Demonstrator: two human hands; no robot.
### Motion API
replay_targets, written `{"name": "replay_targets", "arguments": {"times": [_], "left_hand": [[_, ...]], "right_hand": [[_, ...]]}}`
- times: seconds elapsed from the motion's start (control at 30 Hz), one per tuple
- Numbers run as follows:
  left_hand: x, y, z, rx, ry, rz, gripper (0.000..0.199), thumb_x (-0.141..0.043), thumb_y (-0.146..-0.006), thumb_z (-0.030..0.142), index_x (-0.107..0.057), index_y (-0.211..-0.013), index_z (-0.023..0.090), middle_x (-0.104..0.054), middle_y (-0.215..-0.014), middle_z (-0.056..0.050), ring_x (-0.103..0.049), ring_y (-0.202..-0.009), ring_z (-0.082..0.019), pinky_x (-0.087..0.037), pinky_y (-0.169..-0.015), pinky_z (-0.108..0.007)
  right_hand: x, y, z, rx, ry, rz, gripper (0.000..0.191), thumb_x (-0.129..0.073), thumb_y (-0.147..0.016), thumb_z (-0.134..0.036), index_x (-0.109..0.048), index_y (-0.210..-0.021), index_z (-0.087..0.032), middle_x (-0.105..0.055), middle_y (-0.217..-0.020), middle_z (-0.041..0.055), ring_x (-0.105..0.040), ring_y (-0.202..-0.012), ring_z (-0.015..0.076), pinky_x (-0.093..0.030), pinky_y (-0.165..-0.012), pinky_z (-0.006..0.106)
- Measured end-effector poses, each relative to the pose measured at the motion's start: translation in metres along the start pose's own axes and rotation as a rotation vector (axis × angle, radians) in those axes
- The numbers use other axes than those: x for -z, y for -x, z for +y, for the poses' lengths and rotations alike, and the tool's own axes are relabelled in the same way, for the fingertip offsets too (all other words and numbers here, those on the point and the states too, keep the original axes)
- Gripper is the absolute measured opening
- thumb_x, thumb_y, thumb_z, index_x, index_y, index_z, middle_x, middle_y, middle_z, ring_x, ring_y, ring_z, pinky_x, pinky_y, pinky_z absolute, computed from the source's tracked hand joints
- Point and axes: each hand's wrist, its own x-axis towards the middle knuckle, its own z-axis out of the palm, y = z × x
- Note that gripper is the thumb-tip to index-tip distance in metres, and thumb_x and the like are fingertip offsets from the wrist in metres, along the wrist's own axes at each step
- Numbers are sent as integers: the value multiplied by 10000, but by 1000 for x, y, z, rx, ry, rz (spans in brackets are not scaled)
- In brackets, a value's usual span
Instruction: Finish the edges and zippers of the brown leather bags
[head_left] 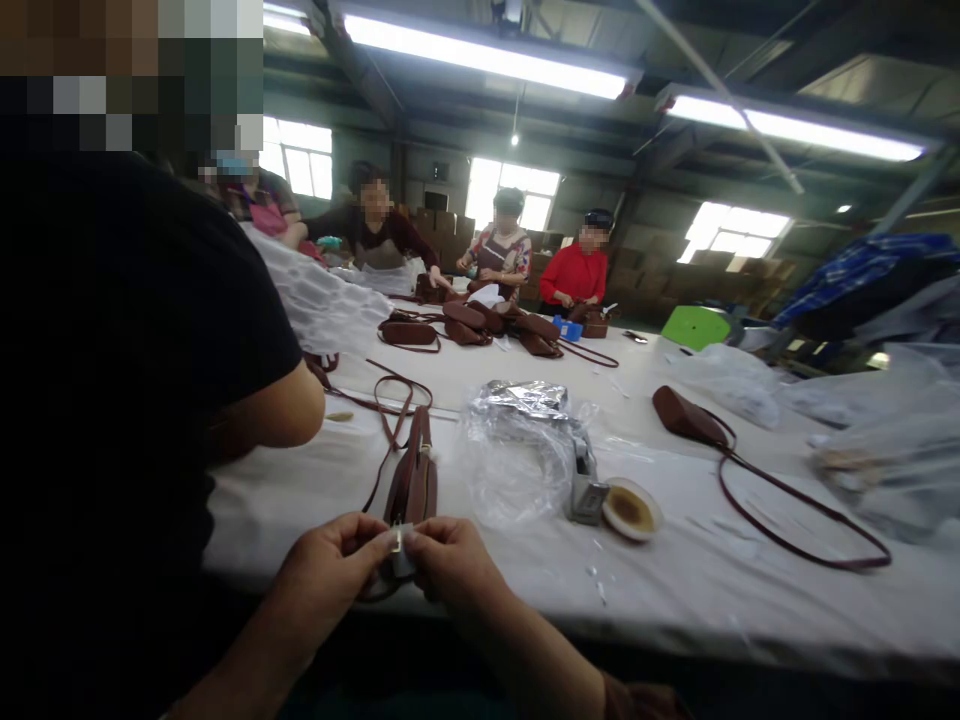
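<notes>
A brown handbag (pixel 412 478) with a zipper along its top stands at the near edge of the table, its thin strap (pixel 390 432) trailing away behind it. At its near end is a small gold-coloured buckle (pixel 397 541) with a small whitish piece (pixel 405 563) against it, paper or film, I cannot tell which. My left hand (pixel 330 562) pinches the buckle from the left, thumb against fingertips. From the right, my right hand (pixel 459 566) is closed in a pinch on the whitish piece. Both hands' fingertips nearly meet and partly cover the bag's near end.
A co-worker in black (pixel 150 380) stands close on my left. Clear plastic wrap (pixel 517 460), a grey tape dispenser (pixel 585 485) and a round dish (pixel 632 510) lie right of the bag. Another brown bag (pixel 690 418) rests farther right. Several people and brown bags (pixel 409 332) are across the table.
</notes>
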Motion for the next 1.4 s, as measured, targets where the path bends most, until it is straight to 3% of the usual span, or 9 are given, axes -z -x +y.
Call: {"name": "replay_targets", "arguments": {"times": [0.2, 0.47, 0.63, 0.77, 0.9, 1.03, 1.27, 1.4], "left_hand": [[2, 1, 6, 62, 83, -45, 394, -800, -584, 456, -656, -749, 129, -527, -479, 44, -435, -451, -75, -352, -458, -189], [-2, 6, 7, 18, 59, -3, 366, -776, -600, 460, -627, -708, 143, -523, -464, 50, -398, -420, -70, -307, -442, -193], [2, 5, -2, -68, -119, 4, 371, -721, -660, 519, -625, -702, 162, -602, -544, 20, -511, -501, -116, -372, -482, -218], [8, 8, -5, -153, -255, -6, 322, -652, -746, 492, -660, -762, 171, -671, -659, -4, -589, -630, -150, -443, -599, -231], [14, 9, -14, -67, -141, 42, 401, -672, -714, 542, -645, -852, 167, -661, -664, -9, -588, -620, -156, -442, -574, -237], [13, 5, -27, 51, -2, -74, 524, -674, -663, 656, -621, -790, 151, -582, -572, 9, -490, -501, -113, -353, -481, -218], [0, 8, -16, -16, -9, 19, 470, -737, -610, 606, -587, -661, 164, -557, -517, 26, -462, -474, -100, -332, -472, -217], [1, 7, -14, 1, 79, 16, 453, -779, -559, 572, -588, -635, 169, -567, -506, 34, -511, -481, -111, -391, -491, -219]], "right_hand": [[-2, 1, -6, -32, 78, -33, 202, -638, -699, -316, -609, -593, -145, -431, -366, -66, -336, -325, 50, -202, -349, 195], [-17, 7, -12, -52, -162, 4, 218, -646, -651, -346, -599, -582, -145, -445, -358, -57, -302, -295, 42, -165, -318, 191], [-16, 5, -8, -72, -198, -8, 318, -654, -672, -445, -540, -577, -164, -459, -375, -51, -335, -300, 47, -177, -313, 178], [-14, 0, -4, -68, -195, -18, 282, -716, -624, -393, -573, -621, -151, -459, -370, -58, -341, -306, 51, -184, -321, 182], [-15, 1, -6, -77, -208, -10, 268, -702, -644, -375, -558, -614, -152, -471, -385, -48, -341, -314, 51, -179, -332, 190], [-19, 3, -8, -50, -198, -17, 323, -688, -667, -441, -541, -602, -161, -460, -373, -53, -331, -305, 47, -186, -332, 188], [-17, -1, -3, 97, 11, 41, 409, -606, -723, -517, -539, -527, -165, -415, -343, -49, -331, -319, 57, -206, -339, 200], [-14, -4, 0, 160, 117, 94, 350, -668, -690, -460, -652, -613, -119, -499, -411, -28, -406, -369, 66, -292, -375, 192]]}}
